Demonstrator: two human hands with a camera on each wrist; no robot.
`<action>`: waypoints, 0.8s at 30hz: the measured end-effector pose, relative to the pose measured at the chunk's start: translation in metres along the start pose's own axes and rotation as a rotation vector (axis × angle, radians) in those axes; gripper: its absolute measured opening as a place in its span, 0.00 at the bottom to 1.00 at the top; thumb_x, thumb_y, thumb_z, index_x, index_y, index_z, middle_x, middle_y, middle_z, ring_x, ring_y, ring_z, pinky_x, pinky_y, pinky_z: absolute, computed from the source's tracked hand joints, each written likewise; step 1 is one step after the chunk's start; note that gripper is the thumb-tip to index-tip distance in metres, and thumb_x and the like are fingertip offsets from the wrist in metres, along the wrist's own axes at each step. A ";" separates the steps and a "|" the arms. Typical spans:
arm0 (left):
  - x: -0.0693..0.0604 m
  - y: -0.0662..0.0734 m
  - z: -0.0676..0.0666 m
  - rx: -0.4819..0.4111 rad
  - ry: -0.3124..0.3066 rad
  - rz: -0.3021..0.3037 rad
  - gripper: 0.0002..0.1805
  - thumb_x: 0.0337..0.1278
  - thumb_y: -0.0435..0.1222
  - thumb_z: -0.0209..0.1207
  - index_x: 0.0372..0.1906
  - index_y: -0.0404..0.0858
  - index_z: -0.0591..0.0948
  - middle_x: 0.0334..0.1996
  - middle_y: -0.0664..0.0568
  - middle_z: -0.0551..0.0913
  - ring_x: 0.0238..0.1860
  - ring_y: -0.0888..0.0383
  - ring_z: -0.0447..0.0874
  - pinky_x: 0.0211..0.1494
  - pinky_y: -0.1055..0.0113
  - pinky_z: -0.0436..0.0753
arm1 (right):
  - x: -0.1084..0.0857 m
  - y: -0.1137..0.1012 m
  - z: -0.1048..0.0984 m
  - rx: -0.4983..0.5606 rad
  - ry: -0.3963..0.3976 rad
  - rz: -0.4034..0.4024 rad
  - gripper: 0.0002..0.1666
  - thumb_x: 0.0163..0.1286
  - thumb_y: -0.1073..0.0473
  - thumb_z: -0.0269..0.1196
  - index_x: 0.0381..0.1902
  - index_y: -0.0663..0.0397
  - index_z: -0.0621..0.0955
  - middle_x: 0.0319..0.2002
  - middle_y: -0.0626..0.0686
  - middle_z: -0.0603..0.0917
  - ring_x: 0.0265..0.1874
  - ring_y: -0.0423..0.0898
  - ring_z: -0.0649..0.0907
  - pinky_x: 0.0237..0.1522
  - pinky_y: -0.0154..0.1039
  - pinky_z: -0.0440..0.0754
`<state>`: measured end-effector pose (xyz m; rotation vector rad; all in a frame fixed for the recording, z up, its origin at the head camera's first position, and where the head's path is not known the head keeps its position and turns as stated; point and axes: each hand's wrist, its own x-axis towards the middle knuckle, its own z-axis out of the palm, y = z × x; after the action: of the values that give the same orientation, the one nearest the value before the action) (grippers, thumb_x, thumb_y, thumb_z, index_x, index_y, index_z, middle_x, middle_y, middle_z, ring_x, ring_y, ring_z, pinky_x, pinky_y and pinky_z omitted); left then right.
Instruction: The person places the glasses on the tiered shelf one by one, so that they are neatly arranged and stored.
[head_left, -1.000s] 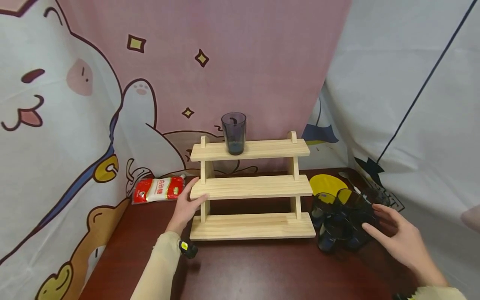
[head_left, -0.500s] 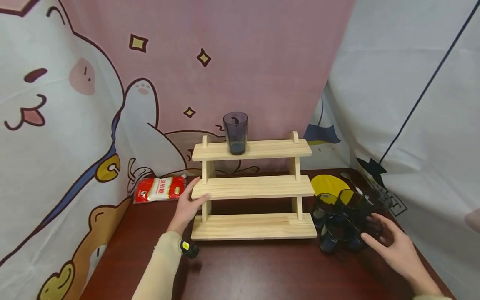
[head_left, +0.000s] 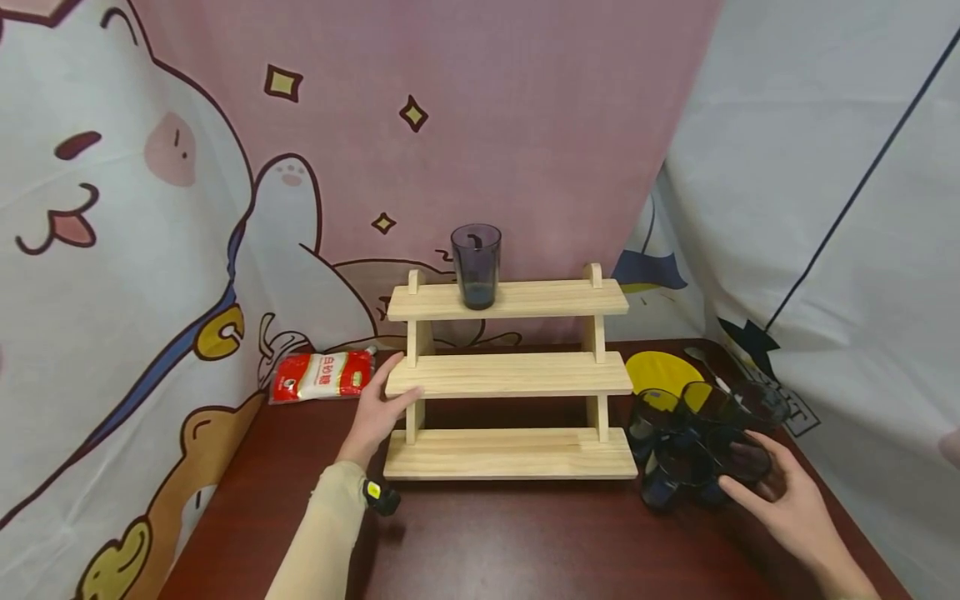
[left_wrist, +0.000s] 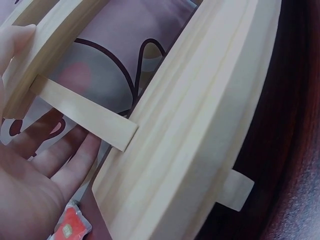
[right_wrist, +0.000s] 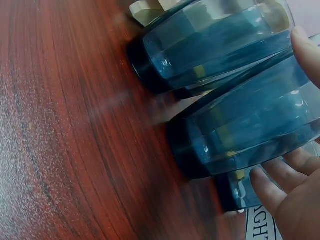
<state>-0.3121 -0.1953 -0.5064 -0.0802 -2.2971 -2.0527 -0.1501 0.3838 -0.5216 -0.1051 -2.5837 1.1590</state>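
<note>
A three-tier wooden display rack (head_left: 517, 375) stands on the table in the head view. My left hand (head_left: 375, 417) grips the left end of its middle board, thumb over the front edge. In the left wrist view, the other fingers (left_wrist: 75, 160) lie by the upright. One dark tinted drinking glass (head_left: 477, 271) sits upright on the top board. Several similar glasses cluster right of the rack. My right hand (head_left: 795, 504) holds the nearest right-hand glass (right_wrist: 245, 120); the right wrist view shows its thumb above and fingers below. That glass stands close beside another glass (right_wrist: 210, 45).
A red and white packet (head_left: 322, 376) lies on the table left of the rack. Behind the glasses are a yellow round item (head_left: 658, 371) and a spoon (head_left: 697, 355). Printed cloth walls (head_left: 555, 150) border the back and sides of the table (head_left: 495, 542).
My right hand has closed in around the right-hand glass, which appears shifted slightly toward it. The left hand keeps its hold on the rack. The head view has shifted slightly.
</note>
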 end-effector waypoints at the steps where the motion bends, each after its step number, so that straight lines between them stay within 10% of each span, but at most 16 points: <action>1: 0.000 0.000 0.000 0.005 0.000 -0.001 0.43 0.63 0.39 0.74 0.79 0.56 0.68 0.72 0.48 0.72 0.54 0.49 0.83 0.54 0.51 0.87 | 0.000 0.000 0.000 0.003 0.001 -0.001 0.57 0.65 0.53 0.78 0.81 0.59 0.59 0.62 0.69 0.75 0.48 0.13 0.67 0.42 0.12 0.70; 8: 0.001 -0.002 -0.001 0.029 0.000 -0.010 0.42 0.62 0.42 0.74 0.79 0.59 0.69 0.75 0.50 0.68 0.57 0.46 0.81 0.57 0.48 0.85 | 0.000 0.001 0.002 0.024 0.018 0.025 0.55 0.64 0.54 0.79 0.79 0.60 0.61 0.60 0.63 0.77 0.48 0.15 0.71 0.42 0.12 0.71; 17: 0.001 0.001 -0.002 0.037 -0.002 -0.030 0.43 0.63 0.42 0.74 0.80 0.60 0.67 0.78 0.51 0.65 0.60 0.46 0.80 0.60 0.46 0.84 | 0.000 -0.003 0.000 0.029 0.062 0.063 0.54 0.62 0.51 0.80 0.77 0.60 0.65 0.51 0.31 0.79 0.44 0.15 0.75 0.39 0.14 0.74; 24: 0.002 -0.003 -0.003 0.052 0.010 -0.009 0.41 0.61 0.44 0.75 0.76 0.65 0.70 0.77 0.52 0.67 0.58 0.44 0.81 0.58 0.45 0.85 | -0.003 -0.004 -0.004 -0.008 0.080 0.141 0.54 0.58 0.46 0.82 0.77 0.56 0.70 0.53 0.40 0.79 0.41 0.15 0.73 0.35 0.15 0.75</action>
<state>-0.3138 -0.1983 -0.5086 -0.0571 -2.3475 -1.9918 -0.1457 0.3840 -0.5170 -0.3340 -2.5458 1.1668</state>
